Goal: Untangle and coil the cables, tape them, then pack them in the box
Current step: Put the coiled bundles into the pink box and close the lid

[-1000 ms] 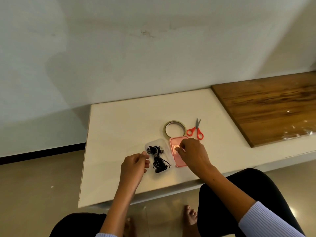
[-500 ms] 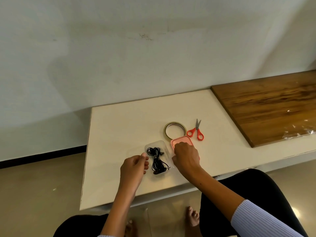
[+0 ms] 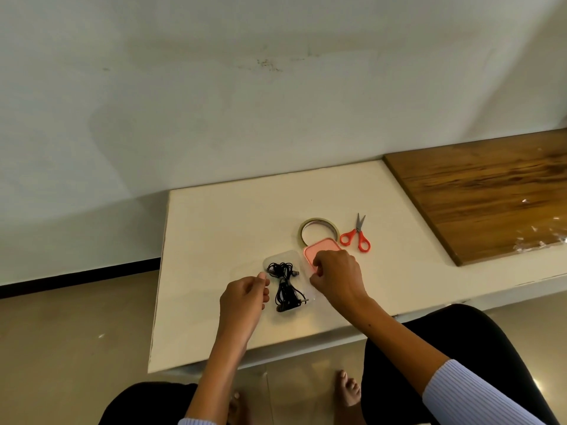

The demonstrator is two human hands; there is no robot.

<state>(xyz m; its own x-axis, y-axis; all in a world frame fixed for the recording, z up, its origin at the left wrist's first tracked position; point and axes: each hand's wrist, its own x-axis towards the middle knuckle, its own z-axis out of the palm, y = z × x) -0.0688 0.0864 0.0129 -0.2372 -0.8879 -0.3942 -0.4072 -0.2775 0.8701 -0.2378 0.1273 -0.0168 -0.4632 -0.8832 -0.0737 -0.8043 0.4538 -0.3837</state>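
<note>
A tangled black cable [image 3: 285, 286] lies inside a small clear plastic box [image 3: 280, 256] on the white table [image 3: 221, 228]. My left hand [image 3: 245, 299] holds the box's left rim between thumb and curled fingers. A pink lid [image 3: 319, 251] lies right of the box, its near half hidden under my right hand [image 3: 336, 276]. That hand's curled fingers pinch the lid's left edge, where it meets the box. A tape roll [image 3: 318, 230] sits just behind the lid. Red-handled scissors [image 3: 356, 237] lie to the right of the roll.
A brown wooden board [image 3: 484, 197] covers the table's right part, with crumpled clear film [image 3: 540, 240] at its near edge. A pale wall stands behind the table. My knees and bare feet are below the table's front edge.
My right hand has slid back and left across the pink lid, uncovering its far end. My left hand stays at the box's left rim.
</note>
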